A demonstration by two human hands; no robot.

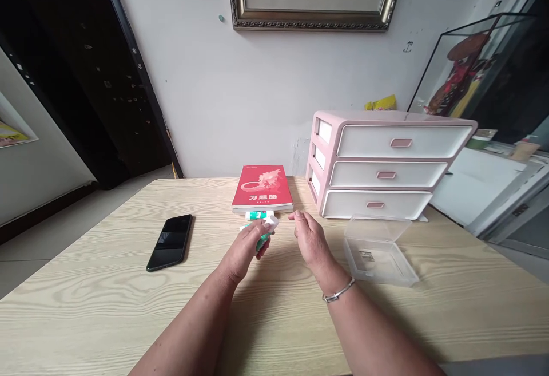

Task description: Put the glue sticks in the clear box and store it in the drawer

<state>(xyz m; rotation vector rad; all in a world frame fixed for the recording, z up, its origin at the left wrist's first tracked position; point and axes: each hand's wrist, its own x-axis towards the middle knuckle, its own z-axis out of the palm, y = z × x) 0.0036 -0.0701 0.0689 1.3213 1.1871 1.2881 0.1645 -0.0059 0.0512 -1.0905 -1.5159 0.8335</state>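
My left hand (247,245) is closed around a small white and green item (266,232), just in front of the red book. Another white and green piece (259,215) lies at the book's near edge. To the right, my right hand (309,237) is apart from the left one, its thumb and fingers drawn together; whatever it may hold is too small to make out. The red book (263,186) lies flat behind both hands. On the right stands a clear plastic box (380,258) with its lid raised, a small item inside it.
A black phone (170,242) lies on the wooden table (107,284) at the left. The pink and white drawer unit (386,174) stands at the back right, with a yellow packet (381,103) on top. A framed picture (317,20) hangs on the wall.
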